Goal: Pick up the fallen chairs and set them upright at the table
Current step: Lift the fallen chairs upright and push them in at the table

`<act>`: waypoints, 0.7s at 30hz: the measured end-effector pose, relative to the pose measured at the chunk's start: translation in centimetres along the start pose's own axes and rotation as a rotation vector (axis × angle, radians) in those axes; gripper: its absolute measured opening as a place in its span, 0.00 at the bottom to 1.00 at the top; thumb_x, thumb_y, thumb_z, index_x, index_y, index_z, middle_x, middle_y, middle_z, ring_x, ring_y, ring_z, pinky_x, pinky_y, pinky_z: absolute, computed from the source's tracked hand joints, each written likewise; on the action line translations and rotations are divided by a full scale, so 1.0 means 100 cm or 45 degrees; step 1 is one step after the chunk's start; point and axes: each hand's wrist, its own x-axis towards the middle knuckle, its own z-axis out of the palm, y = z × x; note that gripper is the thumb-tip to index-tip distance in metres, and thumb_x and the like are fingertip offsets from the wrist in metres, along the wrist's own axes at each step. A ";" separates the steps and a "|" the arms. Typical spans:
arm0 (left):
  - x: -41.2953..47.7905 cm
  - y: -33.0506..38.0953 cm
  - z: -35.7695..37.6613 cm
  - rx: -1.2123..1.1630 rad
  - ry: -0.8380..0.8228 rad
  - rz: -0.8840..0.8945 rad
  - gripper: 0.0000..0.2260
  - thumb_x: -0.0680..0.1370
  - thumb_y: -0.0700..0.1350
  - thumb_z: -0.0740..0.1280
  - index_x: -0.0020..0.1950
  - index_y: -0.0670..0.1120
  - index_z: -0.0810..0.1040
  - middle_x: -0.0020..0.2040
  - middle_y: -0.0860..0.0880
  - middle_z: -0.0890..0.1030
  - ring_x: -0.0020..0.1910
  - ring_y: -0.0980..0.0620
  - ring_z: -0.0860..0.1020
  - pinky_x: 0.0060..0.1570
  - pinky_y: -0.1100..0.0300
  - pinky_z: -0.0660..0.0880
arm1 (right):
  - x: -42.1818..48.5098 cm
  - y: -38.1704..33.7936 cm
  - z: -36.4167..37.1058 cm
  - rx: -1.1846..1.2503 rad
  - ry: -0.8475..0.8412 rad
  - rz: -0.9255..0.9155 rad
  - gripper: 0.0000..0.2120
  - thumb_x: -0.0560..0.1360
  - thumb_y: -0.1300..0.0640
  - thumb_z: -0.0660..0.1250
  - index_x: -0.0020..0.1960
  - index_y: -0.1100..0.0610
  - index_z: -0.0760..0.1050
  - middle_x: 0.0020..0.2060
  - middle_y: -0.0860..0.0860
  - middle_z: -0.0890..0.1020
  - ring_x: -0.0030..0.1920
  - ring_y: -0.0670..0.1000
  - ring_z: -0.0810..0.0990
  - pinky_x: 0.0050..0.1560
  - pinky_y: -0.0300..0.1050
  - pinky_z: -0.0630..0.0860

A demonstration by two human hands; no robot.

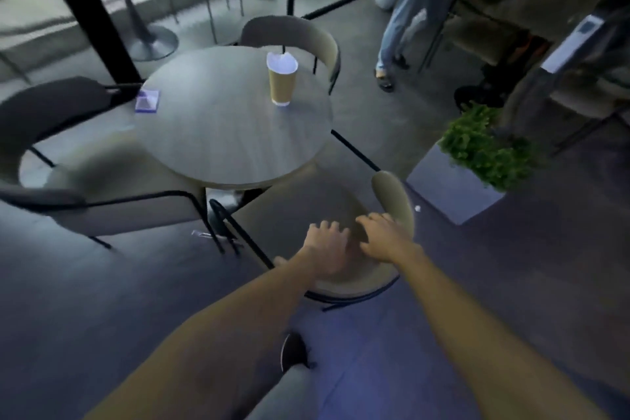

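A beige chair (293, 215) with a curved backrest (392, 194) and black legs stands closest to me, its seat pointing at the round grey table (221, 147). My left hand (327, 247) and my right hand (383, 237) lie side by side on top of that backrest, fingers curled over its rim. The view is blurred, so I cannot tell whether the chair is fully level. A second chair (112, 181) with a dark backrest is at the table's left. A third chair (293, 36) stands upright at the far side.
On the table are a tan paper cup (282, 82) and a small purple box (147, 100). A square planter with a green plant (484, 150) stands to the right. A person in jeans (405, 20) walks at the back right. A black pillar (85, 10) rises at the back left.
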 end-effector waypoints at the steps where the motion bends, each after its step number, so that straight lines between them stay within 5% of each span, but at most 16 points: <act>1: 0.003 -0.002 0.000 -0.035 0.010 -0.042 0.21 0.83 0.55 0.55 0.71 0.47 0.68 0.68 0.42 0.72 0.65 0.40 0.71 0.62 0.44 0.68 | 0.010 0.002 -0.001 -0.025 -0.019 -0.023 0.29 0.79 0.47 0.64 0.78 0.51 0.61 0.72 0.54 0.69 0.71 0.60 0.67 0.69 0.57 0.66; 9: 0.013 0.007 0.027 -0.204 0.005 -0.405 0.22 0.84 0.58 0.51 0.69 0.47 0.70 0.66 0.42 0.73 0.64 0.40 0.72 0.60 0.44 0.70 | 0.047 0.019 0.020 -0.197 -0.112 -0.352 0.29 0.79 0.47 0.64 0.77 0.51 0.61 0.71 0.54 0.70 0.69 0.60 0.69 0.67 0.58 0.67; 21: 0.007 0.133 0.064 -0.459 0.018 -0.903 0.20 0.83 0.58 0.52 0.66 0.46 0.71 0.63 0.43 0.75 0.62 0.40 0.73 0.57 0.45 0.71 | 0.055 0.104 0.046 -0.535 -0.233 -0.773 0.26 0.77 0.57 0.61 0.75 0.52 0.64 0.68 0.55 0.73 0.67 0.60 0.70 0.65 0.58 0.67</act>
